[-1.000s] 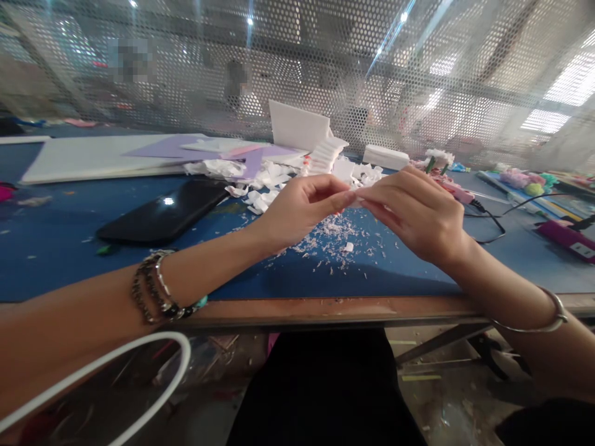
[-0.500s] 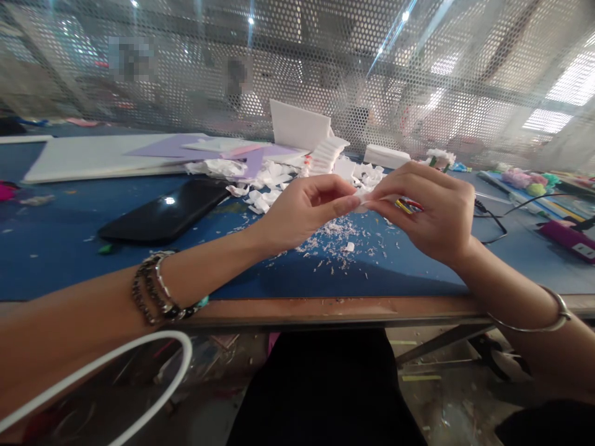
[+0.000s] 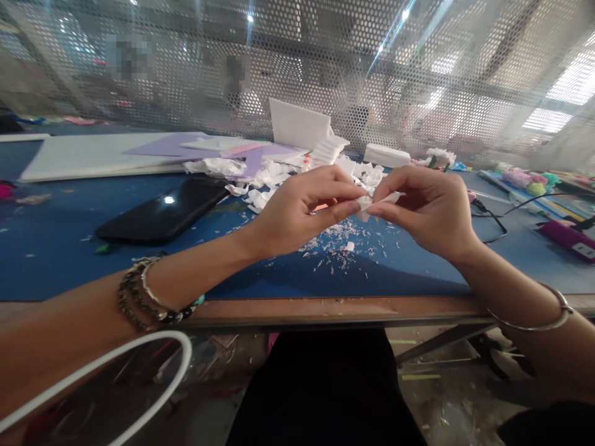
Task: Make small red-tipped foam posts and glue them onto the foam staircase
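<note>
A small piece of thin white paper-like sheet (image 3: 364, 208) is pinched between my two hands, above the blue table (image 3: 279, 279). My left hand (image 3: 307, 207) grips its left side between thumb and fingers. From the other side my right hand (image 3: 421, 207) holds it by thumb and forefinger, and a bit of white sticks out behind those fingers. Below the hands lie fine white shreds (image 3: 341, 238) and one small white square (image 3: 350, 246). Crumpled white scraps (image 3: 263, 195) are heaped just behind my left hand.
A black phone (image 3: 162, 214) lies left. Behind are white sheets (image 3: 93, 158), purple sheets (image 3: 167, 147), an upright white board (image 3: 300, 124) and a perforated metal screen (image 3: 186, 80). To the right are a purple power strip (image 3: 567, 238), a black cable (image 3: 499, 226) and pompom-like bundles (image 3: 520, 178).
My right hand has turned slightly and its fingers have shifted on the white piece, showing more of it. My left hand has moved slightly; both still hold the piece.
</note>
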A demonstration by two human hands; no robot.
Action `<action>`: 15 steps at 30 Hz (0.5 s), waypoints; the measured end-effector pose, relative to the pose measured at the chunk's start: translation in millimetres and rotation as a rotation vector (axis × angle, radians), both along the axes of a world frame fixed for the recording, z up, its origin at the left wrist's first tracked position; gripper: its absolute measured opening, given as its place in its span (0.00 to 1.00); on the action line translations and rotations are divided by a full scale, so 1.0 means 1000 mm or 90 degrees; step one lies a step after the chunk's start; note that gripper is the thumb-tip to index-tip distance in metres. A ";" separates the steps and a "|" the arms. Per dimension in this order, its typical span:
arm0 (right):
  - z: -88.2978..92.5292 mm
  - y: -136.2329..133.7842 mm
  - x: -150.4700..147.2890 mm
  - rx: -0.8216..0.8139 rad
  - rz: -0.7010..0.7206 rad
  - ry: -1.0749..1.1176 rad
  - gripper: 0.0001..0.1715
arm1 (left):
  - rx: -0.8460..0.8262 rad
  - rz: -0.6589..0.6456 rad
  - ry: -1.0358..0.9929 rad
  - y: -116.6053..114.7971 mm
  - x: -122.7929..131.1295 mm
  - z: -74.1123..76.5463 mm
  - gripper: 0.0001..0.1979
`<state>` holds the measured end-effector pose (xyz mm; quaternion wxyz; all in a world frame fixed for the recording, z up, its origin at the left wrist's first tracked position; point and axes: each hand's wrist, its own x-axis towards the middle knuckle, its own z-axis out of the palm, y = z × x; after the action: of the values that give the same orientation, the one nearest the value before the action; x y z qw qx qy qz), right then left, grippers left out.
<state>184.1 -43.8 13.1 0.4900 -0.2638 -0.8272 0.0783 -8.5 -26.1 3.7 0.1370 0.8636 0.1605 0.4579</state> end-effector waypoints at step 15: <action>0.003 -0.005 -0.001 0.068 0.019 -0.008 0.01 | -0.210 -0.058 -0.127 0.001 0.000 0.002 0.02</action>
<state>182.9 -49.2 15.6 0.4970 -0.2253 -0.8370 0.0399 -8.6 -25.3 6.1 0.3126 0.7862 0.1799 0.5018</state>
